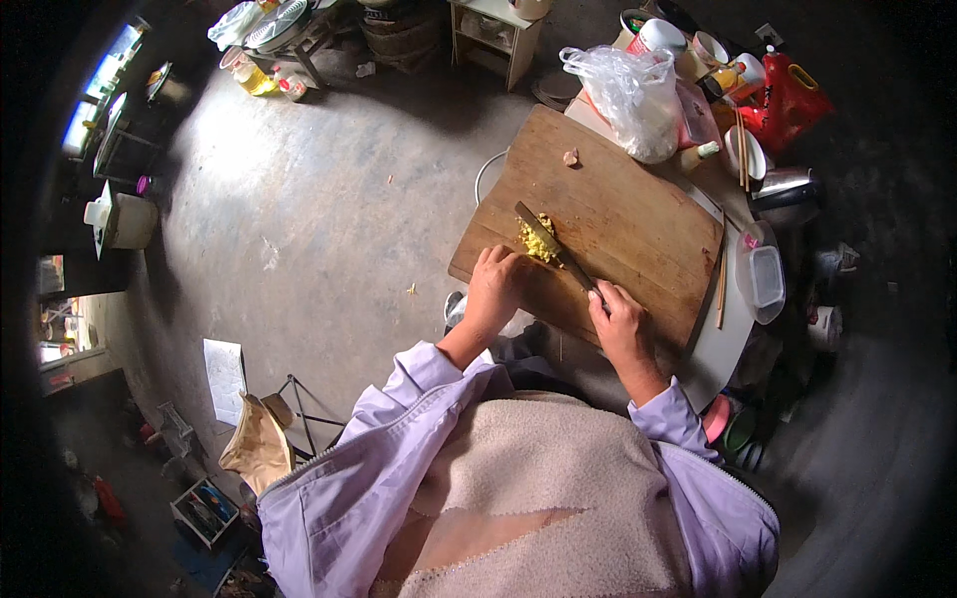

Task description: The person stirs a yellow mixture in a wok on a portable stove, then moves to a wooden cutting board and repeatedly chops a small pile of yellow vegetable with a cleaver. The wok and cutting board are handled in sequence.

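A wooden cutting board lies before me, tilted in the view. On its left part is a small heap of chopped yellow-green food. My right hand grips the handle of a knife, whose blade lies over the heap and points up and to the left. My left hand is at the board's near left edge, just below the heap, with its fingers bent; whether they hold anything is hidden. A small brownish piece, perhaps a garlic clove, sits near the board's far end.
Beyond the board stand a white plastic bag, a red jug, bottles and a white bowl with chopsticks across it. A clear plastic container is at the table's right edge. Oil bottles stand on the concrete floor.
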The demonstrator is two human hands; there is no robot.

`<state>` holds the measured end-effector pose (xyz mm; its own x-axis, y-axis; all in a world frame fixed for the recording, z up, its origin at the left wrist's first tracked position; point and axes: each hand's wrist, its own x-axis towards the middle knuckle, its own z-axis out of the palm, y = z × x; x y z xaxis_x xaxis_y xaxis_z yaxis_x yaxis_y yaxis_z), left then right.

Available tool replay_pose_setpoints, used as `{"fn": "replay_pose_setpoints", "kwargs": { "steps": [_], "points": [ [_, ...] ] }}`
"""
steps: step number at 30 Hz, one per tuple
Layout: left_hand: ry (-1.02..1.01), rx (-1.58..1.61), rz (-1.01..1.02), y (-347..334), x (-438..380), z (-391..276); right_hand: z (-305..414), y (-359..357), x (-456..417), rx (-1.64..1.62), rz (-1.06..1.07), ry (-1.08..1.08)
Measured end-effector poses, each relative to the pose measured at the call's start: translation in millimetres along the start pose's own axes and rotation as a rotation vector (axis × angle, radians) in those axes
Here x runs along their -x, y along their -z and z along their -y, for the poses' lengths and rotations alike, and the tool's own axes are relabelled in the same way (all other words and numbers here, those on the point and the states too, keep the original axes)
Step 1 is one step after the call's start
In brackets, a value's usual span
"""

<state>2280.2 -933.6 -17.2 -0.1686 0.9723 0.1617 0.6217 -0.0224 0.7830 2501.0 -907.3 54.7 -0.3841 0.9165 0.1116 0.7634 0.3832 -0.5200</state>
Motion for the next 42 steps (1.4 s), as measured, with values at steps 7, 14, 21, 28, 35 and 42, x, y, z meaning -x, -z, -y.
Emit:
{"fn": "replay_pose_setpoints", "kwargs": {
  "steps": [7, 14, 21, 28, 35, 42],
  "points": [
    [0.010, 0.014, 0.027, -0.7, -1.8, 0.4, 2.6, -13.7, 2.5, 0.002, -0.004, -0.002],
    [-0.029, 0.014, 0.026, -0.8, -3.3, 6.4, 8.3, -9.2, 5.9, -0.046, -0.003, -0.004],
    [-0.028, 0.043, -0.001, -4.0, -5.5, 12.2, -8.1, -14.4, 3.7, -0.074, -0.018, -0.043],
    [-0.038, -0.027, -0.093, -11.2, -10.6, 12.8, -5.9, -9.1, 4.3, -0.018, -0.001, -0.087],
    [-0.011, -0.104, -0.172, -18.5, -15.9, 10.0, -7.5, -6.0, 2.8, -0.018, -0.027, -0.130],
    [-0.007, -0.084, -0.189, -17.0, -15.1, 12.4, -5.3, 1.1, -0.8, 0.013, -0.007, -0.263]
  ]
}}
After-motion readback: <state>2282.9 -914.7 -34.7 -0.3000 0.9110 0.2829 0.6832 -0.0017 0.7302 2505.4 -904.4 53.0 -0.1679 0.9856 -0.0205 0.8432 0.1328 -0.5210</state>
